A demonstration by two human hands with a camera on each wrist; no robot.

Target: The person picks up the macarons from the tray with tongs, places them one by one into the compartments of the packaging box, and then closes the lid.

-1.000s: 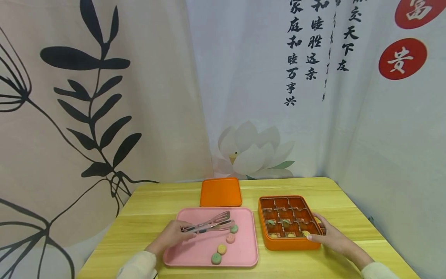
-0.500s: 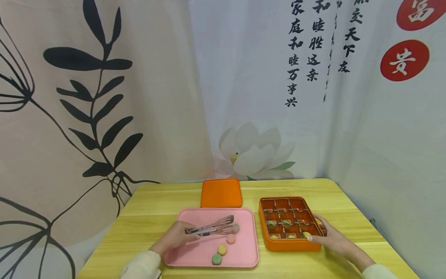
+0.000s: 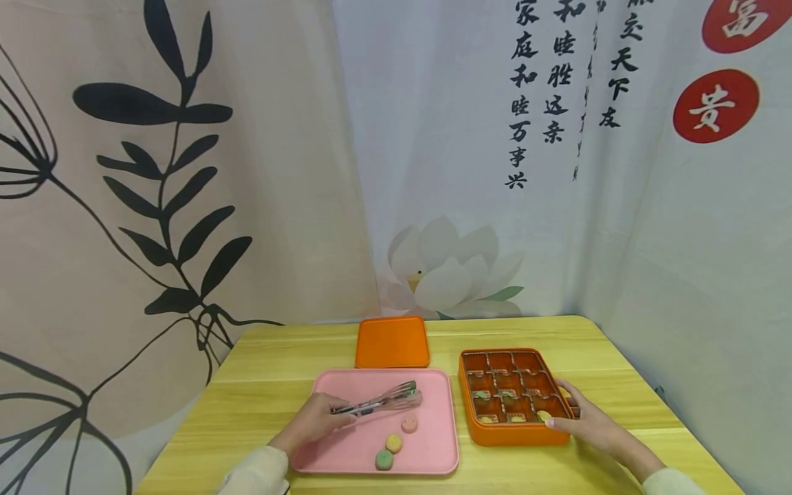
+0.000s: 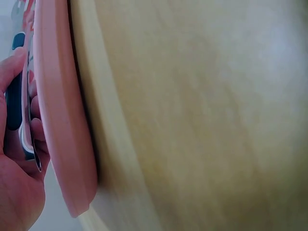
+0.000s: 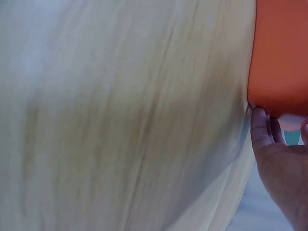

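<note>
My left hand [image 3: 315, 421] grips metal tongs [image 3: 374, 403] above a pink tray [image 3: 346, 450]. In the left wrist view, the dark handle pad [image 4: 14, 103] lies between thumb and fingers. The tongs' heads are close together at the tray's upper right, with a bit of green showing there; whether they pinch a green macaron is unclear. A pink macaron [image 3: 409, 424], a yellow macaron [image 3: 393, 443] and a green macaron [image 3: 384, 460] lie on the tray. My right hand [image 3: 590, 421] holds the right side of an orange divided box [image 3: 516, 434], thumb at its near corner.
Green and yellow pieces sit in the box's two nearer rows; its farther compartments show bare dividers. An orange lid [image 3: 392, 342] lies behind the tray. All stand on a wooden table [image 3: 260, 371], with a printed curtain [image 3: 297, 172] behind its far edge.
The tongs' heads have come together over the tray's upper right, and the green macaron there is now mostly hidden. The left hand has shifted slightly right. The right hand and box stay put.
</note>
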